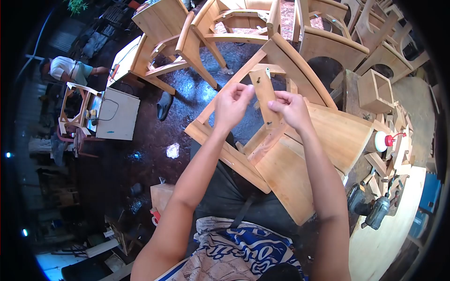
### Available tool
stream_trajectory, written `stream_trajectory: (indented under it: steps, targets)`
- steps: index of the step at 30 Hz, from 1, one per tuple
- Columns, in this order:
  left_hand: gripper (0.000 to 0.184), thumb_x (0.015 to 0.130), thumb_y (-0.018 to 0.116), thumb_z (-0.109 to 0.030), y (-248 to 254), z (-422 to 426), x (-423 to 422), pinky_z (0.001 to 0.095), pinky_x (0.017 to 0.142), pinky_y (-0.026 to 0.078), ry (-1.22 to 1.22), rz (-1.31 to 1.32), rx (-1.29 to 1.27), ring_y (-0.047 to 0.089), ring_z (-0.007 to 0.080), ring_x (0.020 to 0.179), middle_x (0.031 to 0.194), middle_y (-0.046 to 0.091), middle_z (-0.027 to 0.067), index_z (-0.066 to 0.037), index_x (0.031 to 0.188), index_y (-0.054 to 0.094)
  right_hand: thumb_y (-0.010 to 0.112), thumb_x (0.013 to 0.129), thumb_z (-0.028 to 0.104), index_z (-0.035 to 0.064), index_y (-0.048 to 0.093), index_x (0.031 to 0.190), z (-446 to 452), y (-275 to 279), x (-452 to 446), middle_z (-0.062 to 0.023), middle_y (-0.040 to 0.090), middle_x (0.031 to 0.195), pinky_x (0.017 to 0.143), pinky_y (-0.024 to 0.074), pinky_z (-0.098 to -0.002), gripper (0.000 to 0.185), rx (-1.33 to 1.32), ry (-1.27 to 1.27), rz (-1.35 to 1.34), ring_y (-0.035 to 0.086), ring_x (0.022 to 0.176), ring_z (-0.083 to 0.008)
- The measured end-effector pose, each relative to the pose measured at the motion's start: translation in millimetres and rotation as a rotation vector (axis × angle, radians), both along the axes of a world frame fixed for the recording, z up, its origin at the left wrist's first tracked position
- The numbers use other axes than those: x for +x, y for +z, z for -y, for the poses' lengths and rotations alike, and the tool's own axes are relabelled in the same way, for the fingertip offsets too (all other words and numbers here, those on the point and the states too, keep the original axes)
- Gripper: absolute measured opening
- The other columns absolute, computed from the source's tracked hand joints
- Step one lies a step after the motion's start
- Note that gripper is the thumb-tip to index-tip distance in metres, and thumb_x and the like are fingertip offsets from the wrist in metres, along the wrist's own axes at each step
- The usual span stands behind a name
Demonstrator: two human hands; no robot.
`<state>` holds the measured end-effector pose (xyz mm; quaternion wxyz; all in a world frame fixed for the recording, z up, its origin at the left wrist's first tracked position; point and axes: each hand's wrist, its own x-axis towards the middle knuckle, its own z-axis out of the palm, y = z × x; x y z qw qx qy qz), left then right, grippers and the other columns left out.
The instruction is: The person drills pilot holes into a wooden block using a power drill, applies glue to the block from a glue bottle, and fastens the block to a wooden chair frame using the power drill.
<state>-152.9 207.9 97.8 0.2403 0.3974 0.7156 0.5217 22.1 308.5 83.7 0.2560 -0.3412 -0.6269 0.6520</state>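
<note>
- Patterned shirt (243, 248) nearest camera
- Right hand (293, 110): grip holding wooden slat (263, 96), two screws (258, 80) protruding
- Left hand (233, 105): beside slat's upper end; grip state cannot be determined

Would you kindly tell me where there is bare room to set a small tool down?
The pale board looks bare nearer than the power drill; dark floor is open between the slipper and chair frame. It is crowded around the white bottle, among wood offcuts.

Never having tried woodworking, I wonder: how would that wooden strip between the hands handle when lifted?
The wooden strip is probably stiff, being a flat board. It seems light: the right hand pinches it. Its dark screw-like pieces might snag.
</note>
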Motion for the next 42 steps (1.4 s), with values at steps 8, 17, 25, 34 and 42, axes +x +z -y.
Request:
stream_trajectory:
  steps: [8, 17, 25, 34, 42]
  targets:
    - [0.05, 0.068, 0.082, -0.019, 50.0, 4.9, -0.8, 0.0424, 0.094, 0.046, -0.685, -1.166, 0.158, 0.065, 0.0269, 0.099, 0.107, 0.07, 0.0062, -0.016, 0.116, 0.069, 0.073, 0.087, 0.027, 0.0073, 0.077, 0.091, -32.8, -12.7, 21.0, -0.0014, 0.07, 0.081, 0.071, 0.049, -0.0298, 0.021, -0.381, 0.367, 0.262, 0.063, 0.073, -0.0122]
    - [0.037, 0.073, 0.079, -0.03, -22.9, -9.2, 5.9, 0.0442, 0.079, 0.053, -0.846, -0.872, -0.224, 0.067, 0.0319, 0.093, 0.093, 0.068, 0.0091, -0.007, 0.101, 0.069, 0.065, 0.094, 0.028, 0.0036, 0.076, 0.109, -83.5, -17.9, 60.8, -0.0028, 0.073, 0.097, 0.081, 0.0466, -0.0287, 0.031, 0.094, -0.014, 0.396, 0.061, 0.088, -0.0131]
    - [0.052, 0.068, 0.082, -0.039, -121.7, -24.2, -9.7, 0.0437, 0.083, 0.055, -1.095, -0.666, -1.217, 0.07, 0.0348, 0.099, 0.102, 0.074, 0.0165, -0.006, 0.109, 0.074, 0.068, 0.094, 0.029, 0.0018, 0.069, 0.124, -72.9, 17.3, 68.7, -0.0068, 0.073, 0.107, 0.092, 0.0484, -0.0294, 0.04, 0.247, -0.15, 0.251, 0.065, 0.101, -0.0145]
    - [0.064, 0.063, 0.089, -0.036, -153.8, -38.2, -23.4, 0.0432, 0.085, 0.051, -1.135, -0.324, -1.364, 0.067, 0.0326, 0.105, 0.108, 0.072, 0.0145, -0.006, 0.115, 0.069, 0.067, 0.095, 0.024, 0.0014, 0.07, 0.12, -62.4, 18.3, 67.4, -0.0046, 0.071, 0.096, 0.08, 0.0499, -0.0299, 0.034, 0.292, -0.129, 0.12, 0.062, 0.087, -0.0126]
    - [0.062, 0.064, 0.088, -0.033, -182.2, -26.2, -21.4, 0.042, 0.086, 0.051, -1.233, -0.354, -1.402, 0.067, 0.0322, 0.104, 0.108, 0.072, 0.0154, -0.008, 0.118, 0.069, 0.067, 0.097, 0.018, 0.0015, 0.068, 0.126, -61.5, 20.6, 74.9, -0.0063, 0.072, 0.111, 0.096, 0.0483, -0.0265, 0.033, 0.336, -0.034, 0.238, 0.065, 0.107, -0.013]
